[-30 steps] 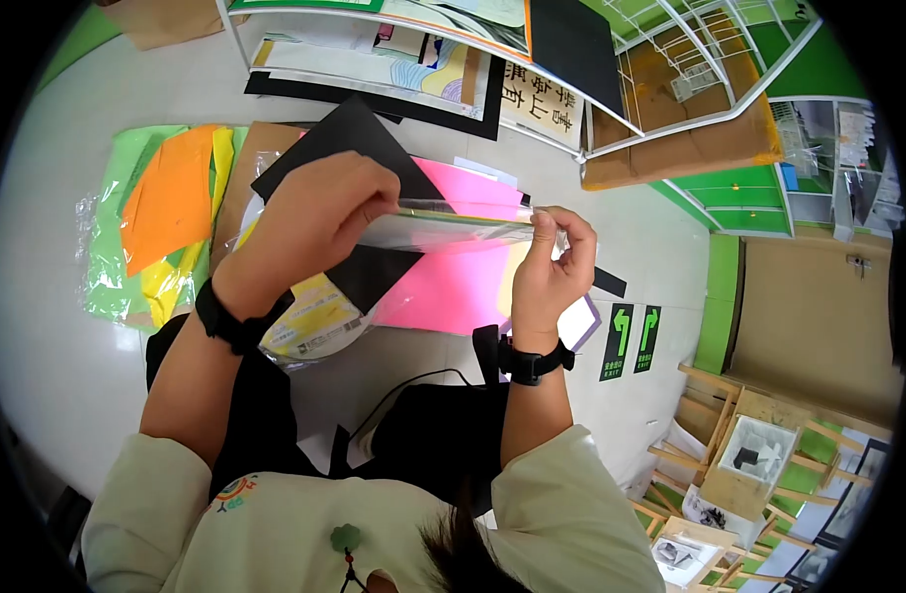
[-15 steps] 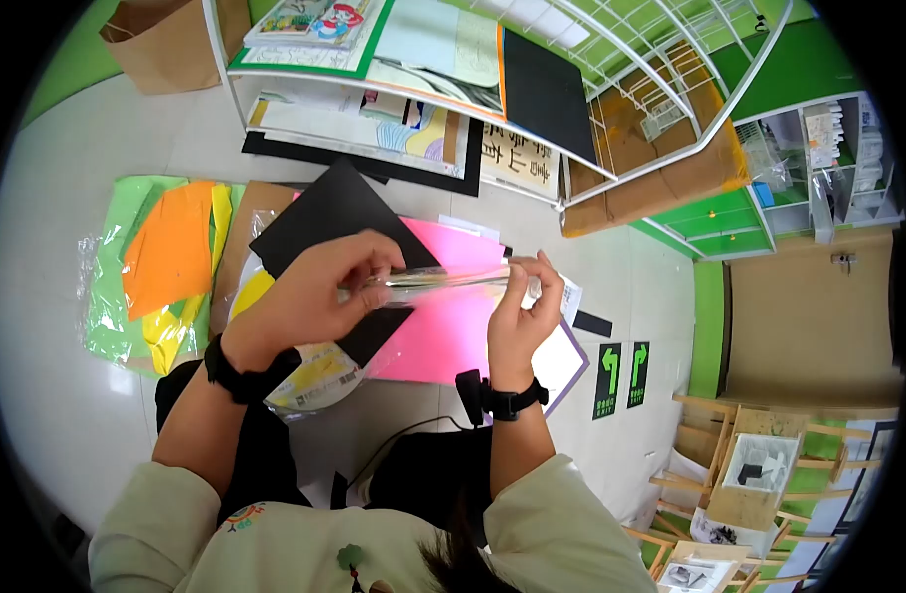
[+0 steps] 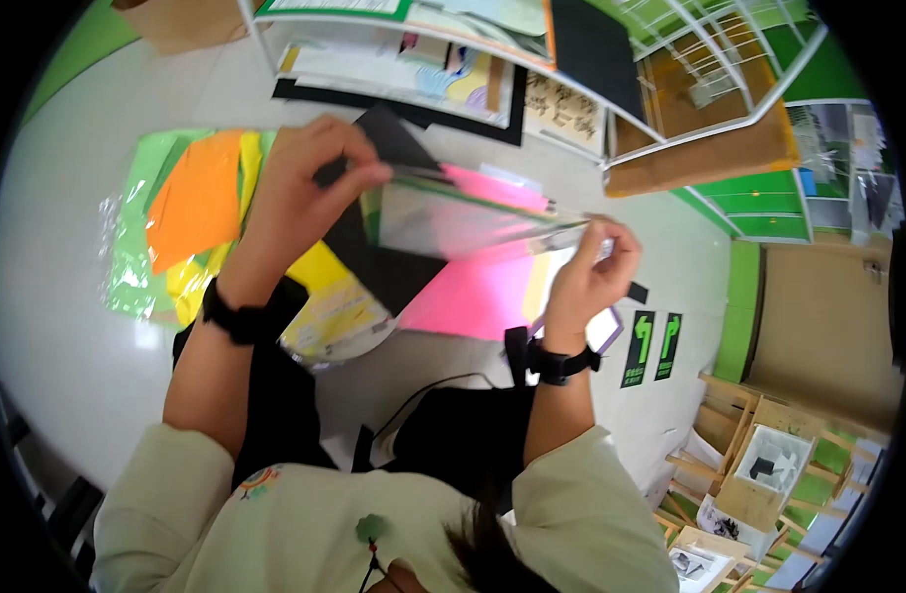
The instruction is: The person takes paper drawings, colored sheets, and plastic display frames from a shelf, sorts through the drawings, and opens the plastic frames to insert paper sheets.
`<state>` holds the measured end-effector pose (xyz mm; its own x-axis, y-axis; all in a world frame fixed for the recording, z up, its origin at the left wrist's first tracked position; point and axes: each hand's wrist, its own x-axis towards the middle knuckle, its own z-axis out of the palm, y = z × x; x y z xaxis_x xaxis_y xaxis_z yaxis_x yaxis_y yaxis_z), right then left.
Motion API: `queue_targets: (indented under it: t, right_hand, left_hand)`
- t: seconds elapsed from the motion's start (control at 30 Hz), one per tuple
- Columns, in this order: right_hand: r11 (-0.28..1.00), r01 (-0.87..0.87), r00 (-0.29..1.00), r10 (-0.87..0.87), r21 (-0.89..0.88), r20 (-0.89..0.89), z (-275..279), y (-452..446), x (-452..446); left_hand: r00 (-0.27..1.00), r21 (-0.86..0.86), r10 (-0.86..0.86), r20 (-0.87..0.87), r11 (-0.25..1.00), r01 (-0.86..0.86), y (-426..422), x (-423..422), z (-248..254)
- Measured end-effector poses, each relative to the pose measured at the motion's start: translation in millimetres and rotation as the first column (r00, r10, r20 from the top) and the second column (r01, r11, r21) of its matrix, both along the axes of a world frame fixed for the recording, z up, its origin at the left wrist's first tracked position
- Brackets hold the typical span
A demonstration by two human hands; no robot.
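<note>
A clear plastic sleeve (image 3: 453,219) with a green upper edge is stretched between my two hands, slightly blurred. My left hand (image 3: 309,183) is at its left end, thumb and fingers bent toward each other near the corner. Its right end is pinched by my right hand (image 3: 593,272). Beneath the sleeve lie black sheets (image 3: 379,267) and pink sheets (image 3: 473,296) on the floor. A yellow package with a clear wrapper (image 3: 334,311) is below my left hand. To the left, an orange sheet (image 3: 194,203) rests on green sheets (image 3: 141,217) in plastic.
A white wire rack (image 3: 571,84) with artwork stands at the top. Beside it is a cardboard box (image 3: 700,158). A paper bag (image 3: 181,22) is at the top left. Green arrow signs (image 3: 639,348) mark the floor; wooden stools (image 3: 725,395) stand at the lower right. A cable crosses near my legs.
Compared with half a second ago, my hands have moved farther apart and the sleeve, bunched narrow before, is spread wider between them. The view has shifted too.
</note>
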<state>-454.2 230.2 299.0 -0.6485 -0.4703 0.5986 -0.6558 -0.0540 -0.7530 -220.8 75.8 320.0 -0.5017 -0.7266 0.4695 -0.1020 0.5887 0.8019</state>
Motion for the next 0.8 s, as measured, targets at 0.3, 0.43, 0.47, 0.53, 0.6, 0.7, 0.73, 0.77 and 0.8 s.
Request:
queue_targets:
  t: [0.3, 0.43, 0.47, 0.53, 0.6, 0.7, 0.73, 0.77, 0.8]
  right_hand:
    - [1.000, 0.023, 0.999, -0.023, 0.010, -0.031, 12.7, 3.5, 10.9]
    - [0.988, -0.056, 0.998, 0.054, -0.146, -0.021, 5.5, 1.8, 16.9]
    - [0.994, -0.077, 0.996, 0.073, -0.083, -0.043, 3.1, 1.0, 16.9]
    - [0.994, -0.101, 0.991, 0.105, 0.047, -0.085, 0.4, 2.7, 15.7]
    - [0.984, -0.153, 0.976, 0.166, 0.097, -0.141, 0.2, 3.2, 15.3]
    - [0.966, -0.256, 0.958, 0.256, 0.020, -0.128, -1.1, -4.1, 5.5]
    - [0.967, -0.251, 0.956, 0.254, 0.038, -0.148, 1.4, -4.7, 1.4]
    - [0.967, -0.247, 0.953, 0.253, 0.056, -0.169, 6.9, -5.7, -2.9]
    - [0.967, -0.245, 0.948, 0.255, 0.076, -0.189, 10.8, -4.7, -6.9]
  left_hand:
    - [0.922, 0.141, -0.039, -0.385, 0.985, 0.101, -5.2, 1.6, -11.8]
    - [0.880, 0.358, 0.031, -0.473, 0.920, 0.160, -2.1, -4.1, -5.1]
    - [0.874, 0.371, 0.088, -0.478, 0.922, 0.109, 0.2, -12.5, -1.2]
    - [0.938, 0.428, 0.058, -0.341, 0.898, 0.100, -0.1, -13.2, -3.5]
    - [0.989, 0.520, -0.139, -0.047, 0.842, 0.143, -11.9, 2.2, -23.4]
    - [0.974, 0.526, -0.171, 0.152, 0.848, 0.066, -17.5, 1.0, -36.3]
    - [0.972, 0.502, -0.171, 0.160, 0.862, 0.070, -16.7, 0.0, -35.3]
    - [0.971, 0.476, -0.170, 0.165, 0.876, 0.073, -15.9, -1.0, -33.0]
    - [0.971, 0.452, -0.167, 0.171, 0.889, 0.074, -13.9, -2.5, -31.3]
